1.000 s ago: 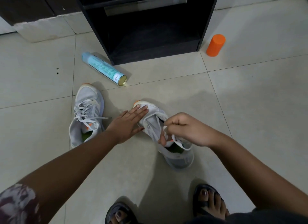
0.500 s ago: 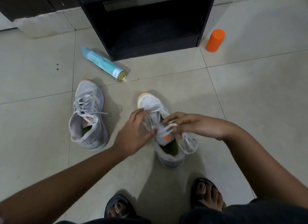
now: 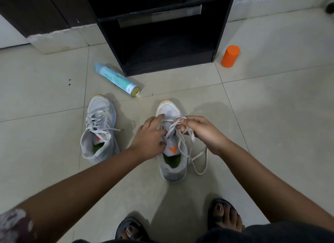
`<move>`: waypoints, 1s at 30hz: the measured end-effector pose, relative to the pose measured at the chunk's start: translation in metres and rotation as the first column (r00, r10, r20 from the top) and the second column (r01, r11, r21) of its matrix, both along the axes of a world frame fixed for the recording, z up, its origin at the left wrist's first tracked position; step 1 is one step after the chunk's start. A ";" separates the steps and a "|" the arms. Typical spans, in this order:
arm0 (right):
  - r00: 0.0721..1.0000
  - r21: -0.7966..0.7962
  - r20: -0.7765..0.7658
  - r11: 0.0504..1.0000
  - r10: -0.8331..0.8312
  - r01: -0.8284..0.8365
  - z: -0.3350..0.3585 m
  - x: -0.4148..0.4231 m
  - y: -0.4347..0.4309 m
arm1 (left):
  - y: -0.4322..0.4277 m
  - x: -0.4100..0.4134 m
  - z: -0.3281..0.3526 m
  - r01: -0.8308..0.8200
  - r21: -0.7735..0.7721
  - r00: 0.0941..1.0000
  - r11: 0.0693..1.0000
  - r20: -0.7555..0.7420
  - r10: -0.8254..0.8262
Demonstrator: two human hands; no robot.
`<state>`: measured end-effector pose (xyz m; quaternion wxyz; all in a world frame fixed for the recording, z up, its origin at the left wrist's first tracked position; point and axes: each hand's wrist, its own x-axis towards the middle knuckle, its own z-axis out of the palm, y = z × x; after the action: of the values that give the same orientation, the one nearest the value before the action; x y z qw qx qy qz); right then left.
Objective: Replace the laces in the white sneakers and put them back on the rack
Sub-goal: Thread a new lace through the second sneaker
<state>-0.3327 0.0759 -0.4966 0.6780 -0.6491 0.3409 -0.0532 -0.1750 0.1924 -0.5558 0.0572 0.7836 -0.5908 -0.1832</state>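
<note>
Two white mesh sneakers with orange toe tips are sitting on the pale tiled floor [image 3: 271, 134]: the right sneaker [image 3: 171, 152] is lying under both hands, the left sneaker [image 3: 99, 132] is resting just beside it, laced. The right hand [image 3: 200, 132] is pinching the loose white lace [image 3: 189, 145] near the toe, fingers closed on it. The left hand [image 3: 151, 138] is pressing on the tongue, fingers curled together. Beyond them a pale blue spray can [image 3: 116, 79] is lying near the black open rack [image 3: 162, 34], and an orange cylinder [image 3: 230, 56] is standing to its right.
</note>
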 end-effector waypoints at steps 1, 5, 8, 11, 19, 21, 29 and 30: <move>0.998 0.026 0.053 1.000 -0.018 0.016 0.009 0.000 0.001 | 0.001 0.001 0.002 0.029 -0.016 0.999 0.999 0.040 -0.028; 0.985 0.091 0.163 0.995 -0.051 0.037 0.036 -0.003 0.004 | 0.005 -0.009 0.018 -0.018 -0.230 1.000 0.973 0.012 0.021; 0.998 -0.169 0.056 0.985 -0.015 0.024 0.044 -0.005 0.002 | 0.005 -0.010 0.042 -0.007 -0.410 0.998 0.912 -0.063 -0.020; 0.963 -0.660 -0.256 0.742 -0.080 -0.113 0.054 -0.006 -0.012 | -0.005 -0.008 0.081 -0.007 -0.432 0.961 0.902 -0.253 -0.113; 0.997 -0.379 -0.014 0.923 -0.082 0.070 0.143 0.015 -0.049 | -0.042 -0.005 0.206 -0.441 -0.256 0.547 0.860 -0.836 0.031; 0.986 -0.134 0.137 0.985 -0.092 0.110 0.171 0.018 -0.054 | -0.048 -0.003 0.233 -0.500 -0.255 0.486 0.827 -0.873 0.025; 0.865 0.083 0.475 0.987 -0.159 0.136 0.289 0.042 -0.071 | -0.072 0.012 0.329 -0.638 -0.464 0.554 0.615 -0.831 -0.052; 0.846 0.093 0.509 0.987 -0.159 0.129 0.300 0.045 -0.073 | -0.075 0.012 0.337 -0.644 -0.487 0.566 0.590 -0.822 -0.062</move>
<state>-0.2880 0.0031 -0.1967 0.7561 -0.5649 0.1963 -0.2660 -0.1628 0.1175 -0.2185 0.6548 0.6212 -0.3679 -0.2235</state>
